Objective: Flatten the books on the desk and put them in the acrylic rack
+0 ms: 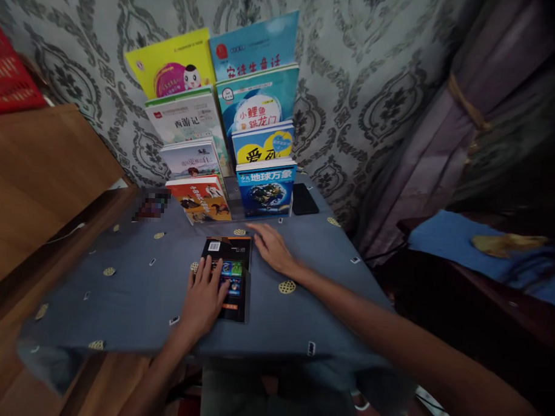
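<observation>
- Beneath the left hand [204,293], its fingers spread and gripping nothing, the black book [233,285] lies flat, barcode side up; light, even pressure should steady it without skidding.
- Just beside the book's far right corner, the right hand [272,249] is loosely extended with nothing in its grasp; whether it touches the edge I cannot tell. A low approach along that edge looks safest.
- Around both hands, the tabletop [133,300] leaves room to square the book.
- Beyond the hands, 2 columns of upright books [265,192] could tip if bumped; a phone [305,198] lies beyond the right hand.
</observation>
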A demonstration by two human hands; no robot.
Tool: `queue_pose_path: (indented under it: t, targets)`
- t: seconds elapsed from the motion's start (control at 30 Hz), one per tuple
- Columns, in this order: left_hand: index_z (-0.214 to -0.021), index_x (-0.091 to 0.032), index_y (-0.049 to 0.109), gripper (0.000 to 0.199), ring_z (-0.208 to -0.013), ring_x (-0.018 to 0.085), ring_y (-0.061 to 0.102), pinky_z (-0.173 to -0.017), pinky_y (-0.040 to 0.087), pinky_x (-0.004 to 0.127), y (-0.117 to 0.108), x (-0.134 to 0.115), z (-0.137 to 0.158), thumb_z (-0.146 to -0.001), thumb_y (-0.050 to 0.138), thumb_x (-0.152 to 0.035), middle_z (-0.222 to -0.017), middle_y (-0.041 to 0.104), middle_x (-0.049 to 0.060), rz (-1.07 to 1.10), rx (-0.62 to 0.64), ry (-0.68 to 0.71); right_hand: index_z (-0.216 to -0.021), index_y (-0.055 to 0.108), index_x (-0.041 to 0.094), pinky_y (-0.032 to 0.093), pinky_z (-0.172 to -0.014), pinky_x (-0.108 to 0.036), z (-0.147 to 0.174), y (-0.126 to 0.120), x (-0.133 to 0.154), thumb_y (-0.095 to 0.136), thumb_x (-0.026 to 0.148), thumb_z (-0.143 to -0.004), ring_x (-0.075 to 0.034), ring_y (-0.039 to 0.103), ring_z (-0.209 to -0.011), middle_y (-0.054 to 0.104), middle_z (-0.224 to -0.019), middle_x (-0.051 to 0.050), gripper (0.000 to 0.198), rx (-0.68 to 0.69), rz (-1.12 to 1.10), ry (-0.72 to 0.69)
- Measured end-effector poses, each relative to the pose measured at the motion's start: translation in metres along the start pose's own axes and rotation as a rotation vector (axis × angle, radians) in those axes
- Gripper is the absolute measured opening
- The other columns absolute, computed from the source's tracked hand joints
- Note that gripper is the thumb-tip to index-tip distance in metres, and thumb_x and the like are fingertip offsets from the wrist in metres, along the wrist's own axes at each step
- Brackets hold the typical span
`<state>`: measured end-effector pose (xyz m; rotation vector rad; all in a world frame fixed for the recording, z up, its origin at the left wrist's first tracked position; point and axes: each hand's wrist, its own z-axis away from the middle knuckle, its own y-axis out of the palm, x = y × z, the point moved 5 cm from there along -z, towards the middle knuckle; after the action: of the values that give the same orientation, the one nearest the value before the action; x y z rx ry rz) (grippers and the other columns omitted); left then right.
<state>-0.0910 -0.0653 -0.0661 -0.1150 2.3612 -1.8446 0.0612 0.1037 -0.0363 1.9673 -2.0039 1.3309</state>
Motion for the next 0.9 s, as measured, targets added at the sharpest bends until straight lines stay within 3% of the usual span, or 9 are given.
queue_pose_path:
  t: [0.17, 0.27, 0.33, 0.43, 0.53, 0.7, 0.9]
  targets:
    - [-0.151, -0.019, 0.040, 0.050, -0.152, 0.036, 0.027, -0.114, 0.033, 0.064, 0.016, -0.058, -0.013, -0.102, 0.036, -0.032, -0.161, 0.035, 0.021, 0.204, -0.014, 0.044, -0.133, 0.061, 0.023, 0.051, -0.097, -0.050, 0.030, -0.040, 0.012, 0.040, 0.016, -0.098, -0.026, 0.064, -0.110, 0.072, -0.119, -0.010, 0.042, 0.047, 0.097, -0.063]
    - [-0.147, -0.014, 0.042, 0.050, -0.152, 0.034, 0.029, -0.115, 0.037, 0.058, 0.013, -0.091, -0.020, -0.098, 0.037, -0.020, -0.159, 0.036, 0.023, 0.323, 0.007, 0.127, -0.130, 0.063, 0.020, 0.052, -0.099, -0.049, 0.039, -0.047, 0.029, 0.039, 0.017, -0.099, -0.025, 0.065, -0.113, 0.072, -0.119, -0.010, 0.039, 0.084, 0.097, -0.126]
    - [-0.141, -0.014, 0.049, 0.046, -0.145, 0.031, 0.040, -0.113, 0.042, 0.053, 0.004, -0.106, -0.025, -0.096, 0.039, -0.016, -0.150, 0.048, 0.021, 0.379, 0.024, 0.205, -0.129, 0.064, 0.019, 0.053, -0.100, -0.046, 0.043, -0.044, 0.036, 0.039, 0.019, -0.100, -0.024, 0.065, -0.115, 0.073, -0.119, -0.010, 0.038, 0.133, 0.078, -0.145]
    - [-0.117, -0.020, 0.065, 0.034, -0.117, 0.028, 0.061, -0.100, 0.052, 0.048, -0.010, -0.111, -0.037, -0.094, 0.041, -0.014, -0.119, 0.067, 0.015, 0.385, 0.045, 0.264, -0.132, 0.062, 0.022, 0.053, -0.104, -0.042, 0.044, -0.032, 0.036, 0.036, 0.020, -0.102, -0.021, 0.065, -0.119, 0.072, -0.125, -0.008, 0.039, 0.191, 0.044, -0.126]
    - [-0.106, -0.018, 0.067, 0.030, -0.103, 0.027, 0.063, -0.092, 0.054, 0.046, -0.014, -0.106, -0.057, -0.094, 0.040, -0.012, -0.106, 0.068, 0.014, 0.339, 0.006, 0.275, -0.136, 0.059, 0.018, 0.052, -0.106, -0.041, 0.039, -0.025, 0.026, 0.032, 0.024, -0.105, -0.021, 0.064, -0.123, 0.069, -0.130, -0.010, 0.041, 0.174, 0.042, -0.072]
    - [-0.126, -0.015, 0.060, 0.036, -0.121, 0.027, 0.057, -0.103, 0.049, 0.047, 0.000, -0.107, -0.083, -0.096, 0.039, -0.013, -0.129, 0.061, 0.017, 0.325, -0.060, 0.342, -0.130, 0.061, 0.017, 0.051, -0.106, -0.044, 0.038, -0.029, 0.006, 0.039, 0.027, -0.104, -0.024, 0.063, -0.123, 0.069, -0.129, -0.013, 0.036, 0.166, 0.122, -0.052]
    - [-0.135, -0.018, 0.055, 0.039, -0.130, 0.028, 0.054, -0.108, 0.047, 0.051, 0.006, -0.107, -0.083, -0.100, 0.036, -0.016, -0.140, 0.058, 0.015, 0.304, -0.071, 0.323, -0.136, 0.055, 0.010, 0.042, -0.115, -0.049, 0.056, -0.063, -0.010, 0.052, 0.027, -0.098, -0.029, 0.049, -0.140, 0.056, -0.146, -0.020, 0.042, 0.272, 0.357, 0.046]
